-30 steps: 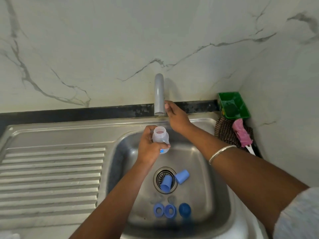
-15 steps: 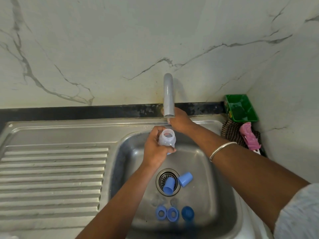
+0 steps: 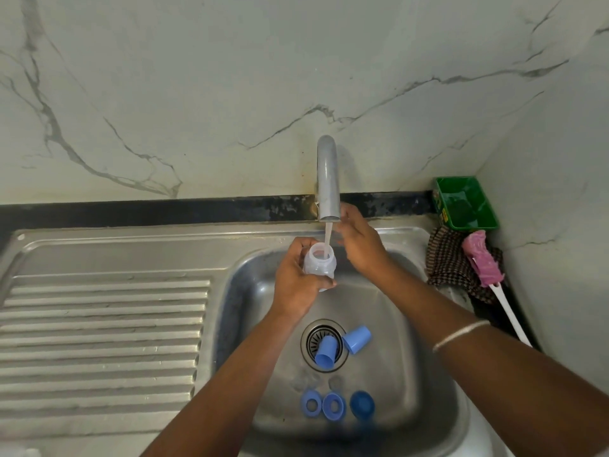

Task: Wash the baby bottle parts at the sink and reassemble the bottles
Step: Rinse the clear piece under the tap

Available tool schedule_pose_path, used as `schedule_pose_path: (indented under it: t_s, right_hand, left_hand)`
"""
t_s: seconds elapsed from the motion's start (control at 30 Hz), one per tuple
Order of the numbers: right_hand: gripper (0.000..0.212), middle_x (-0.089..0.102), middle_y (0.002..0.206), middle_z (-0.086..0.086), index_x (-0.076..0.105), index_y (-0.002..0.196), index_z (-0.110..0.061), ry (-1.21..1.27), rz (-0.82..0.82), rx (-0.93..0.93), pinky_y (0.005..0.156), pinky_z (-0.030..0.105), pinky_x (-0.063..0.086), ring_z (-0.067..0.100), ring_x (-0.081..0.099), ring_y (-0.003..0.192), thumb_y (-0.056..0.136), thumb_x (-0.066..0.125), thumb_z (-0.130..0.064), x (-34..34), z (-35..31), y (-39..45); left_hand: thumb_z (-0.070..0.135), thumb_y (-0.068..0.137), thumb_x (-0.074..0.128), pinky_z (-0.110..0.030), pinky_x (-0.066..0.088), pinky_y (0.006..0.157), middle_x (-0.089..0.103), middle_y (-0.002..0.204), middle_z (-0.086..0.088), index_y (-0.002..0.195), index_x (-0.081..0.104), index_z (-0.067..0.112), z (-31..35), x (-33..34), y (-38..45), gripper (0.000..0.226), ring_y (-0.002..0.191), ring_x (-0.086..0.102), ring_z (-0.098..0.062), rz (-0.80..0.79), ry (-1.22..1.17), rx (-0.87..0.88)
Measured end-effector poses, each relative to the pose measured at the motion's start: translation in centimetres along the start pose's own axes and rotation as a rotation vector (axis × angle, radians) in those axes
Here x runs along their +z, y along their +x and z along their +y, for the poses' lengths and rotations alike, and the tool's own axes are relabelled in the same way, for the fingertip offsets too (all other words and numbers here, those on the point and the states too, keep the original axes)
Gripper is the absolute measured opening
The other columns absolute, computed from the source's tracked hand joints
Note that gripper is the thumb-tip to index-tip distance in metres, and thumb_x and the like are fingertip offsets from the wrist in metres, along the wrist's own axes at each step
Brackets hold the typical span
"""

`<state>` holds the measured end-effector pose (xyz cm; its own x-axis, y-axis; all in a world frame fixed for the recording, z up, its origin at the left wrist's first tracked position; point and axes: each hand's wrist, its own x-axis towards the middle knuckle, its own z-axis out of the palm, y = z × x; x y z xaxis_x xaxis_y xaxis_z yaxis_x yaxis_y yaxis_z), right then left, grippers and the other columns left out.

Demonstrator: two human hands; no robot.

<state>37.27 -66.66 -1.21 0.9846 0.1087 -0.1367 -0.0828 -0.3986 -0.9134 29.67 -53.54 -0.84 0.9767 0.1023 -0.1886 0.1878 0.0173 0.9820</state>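
Water (image 3: 328,240) now runs from the tap (image 3: 328,179) into the bottle (image 3: 319,263) gripped by the left hand (image 3: 296,282); right hand (image 3: 359,245) behind the tap, grip hidden.

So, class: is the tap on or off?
On. A stream of water falls from the tap into the clear bottle gripped by the left hand.
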Motion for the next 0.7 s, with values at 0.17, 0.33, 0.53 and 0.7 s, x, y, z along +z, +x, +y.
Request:
schedule_pose_path:
  t_s: [0.17, 0.33, 0.53, 0.7]
  right_hand:
    - [0.042, 0.071, 0.114, -0.006, 0.059, 0.123, -0.034, 0.342, -0.192, -0.030, 0.077, 0.024, 0.056, 0.013, 0.068, 0.104, 0.086, 0.061, -0.052, -0.1, 1.7, -5.8]
    - [0.023, 0.072, 0.114, -0.001, 0.062, 0.119, -0.035, 0.433, -0.143, 0.190, 0.086, 0.042, 0.059, 0.024, 0.068, 0.109, 0.097, 0.062, -0.029, 1.6, 2.1, -6.9]
    - [0.035, 0.074, 0.100, 0.015, 0.068, 0.111, -0.013, 0.710, -0.078, 0.591, 0.070, 0.039, 0.060, 0.029, 0.071, 0.085, 0.099, 0.051, -0.041, 2.7, 1.3, -6.2]
    - [0.041, 0.074, 0.076, 0.014, 0.071, 0.100, -0.006, 0.968, -0.024, 0.788, 0.054, 0.031, 0.057, 0.024, 0.073, 0.062, 0.096, 0.052, -0.042, 3.9, 1.5, -5.6]
  left_hand:
    - [-0.001, 0.051, 0.076, -0.048, 0.055, 0.076, 0.068, 0.097, -0.016, 0.102, 0.060, 0.007, -0.5, 0.4, 0.2, 0.054, 0.089, 0.065, -0.030, 0.007, -0.044, -0.011]
    - [0.002, 0.066, 0.080, -0.029, 0.057, 0.075, 0.076, 0.091, 0.001, 0.103, 0.072, 0.017, -1.6, 0.5, 0.6, 0.041, 0.087, 0.073, -0.015, -0.070, 0.116, -0.043]
    - [0.031, 0.086, 0.069, -0.008, 0.050, 0.068, 0.072, 0.094, 0.018, 0.103, 0.064, 0.040, -2.5, -0.2, 0.9, 0.020, 0.089, 0.068, 0.004, -0.049, 0.225, -0.045]
    - [0.033, 0.096, 0.059, -0.028, 0.058, 0.078, 0.072, 0.092, 0.013, 0.094, 0.063, 0.042, -3.2, -0.4, 1.1, 0.011, 0.088, 0.069, -0.003, 0.039, 0.370, 0.065]
